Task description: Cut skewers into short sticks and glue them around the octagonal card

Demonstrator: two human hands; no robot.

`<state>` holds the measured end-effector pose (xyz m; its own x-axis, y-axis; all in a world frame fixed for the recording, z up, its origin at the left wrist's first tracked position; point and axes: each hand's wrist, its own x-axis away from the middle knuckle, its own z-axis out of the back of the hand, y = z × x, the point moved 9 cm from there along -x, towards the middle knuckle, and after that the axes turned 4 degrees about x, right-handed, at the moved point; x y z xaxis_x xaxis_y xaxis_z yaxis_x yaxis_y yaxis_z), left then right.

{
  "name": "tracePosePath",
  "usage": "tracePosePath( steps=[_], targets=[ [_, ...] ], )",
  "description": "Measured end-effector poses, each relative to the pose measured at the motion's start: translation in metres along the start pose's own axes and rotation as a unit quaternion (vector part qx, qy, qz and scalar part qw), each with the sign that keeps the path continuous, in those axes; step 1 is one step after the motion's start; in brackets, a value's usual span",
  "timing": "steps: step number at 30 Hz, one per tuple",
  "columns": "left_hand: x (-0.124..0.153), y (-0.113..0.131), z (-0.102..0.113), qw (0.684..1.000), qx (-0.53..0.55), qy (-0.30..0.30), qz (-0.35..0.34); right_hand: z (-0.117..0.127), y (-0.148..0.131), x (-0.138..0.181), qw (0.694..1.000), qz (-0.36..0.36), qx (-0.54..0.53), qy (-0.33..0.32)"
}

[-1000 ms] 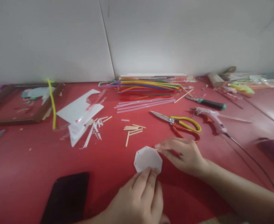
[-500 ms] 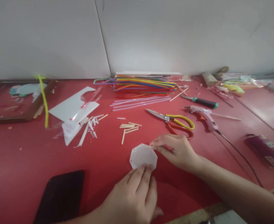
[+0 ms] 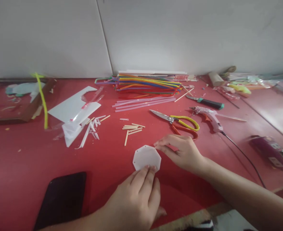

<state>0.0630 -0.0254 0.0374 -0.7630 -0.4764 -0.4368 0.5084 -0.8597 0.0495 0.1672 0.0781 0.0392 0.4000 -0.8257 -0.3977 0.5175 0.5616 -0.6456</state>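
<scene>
A small white octagonal piece (image 3: 146,157) with small holes near its edge lies flat on the red table. The fingertips of my left hand (image 3: 139,199) press on its near edge, fingers together and the thumb apart from it. At the piece's upper right corner, my right hand (image 3: 180,150) is closed in a pinch; whatever is between thumb and forefinger is too small to make out. Just beyond the piece lie several short wooden sticks (image 3: 132,128). Scissors (image 3: 171,119) with yellow and red handles rest beyond my right hand.
A pink glue gun (image 3: 211,117) with a cord and a cutter (image 3: 210,103) lie at right. Bundled colourful pipe cleaners (image 3: 148,84) and pink glue sticks (image 3: 143,104) are at the back. White sheet scraps (image 3: 69,102) and a dark phone-like slab (image 3: 62,199) are at left.
The whole view has shifted slightly, with everything a little higher and further left. Both hands keep nearly the same place on the octagonal piece.
</scene>
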Motion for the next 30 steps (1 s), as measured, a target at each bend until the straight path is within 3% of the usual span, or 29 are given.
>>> tracePosePath(
  steps=[30],
  targets=[
    [-0.0020,0.0005,0.0010,1.000,0.008,-0.002,-0.004,-0.0013,-0.0041,0.0014,1.000,0.014,0.024,0.002]
  ],
)
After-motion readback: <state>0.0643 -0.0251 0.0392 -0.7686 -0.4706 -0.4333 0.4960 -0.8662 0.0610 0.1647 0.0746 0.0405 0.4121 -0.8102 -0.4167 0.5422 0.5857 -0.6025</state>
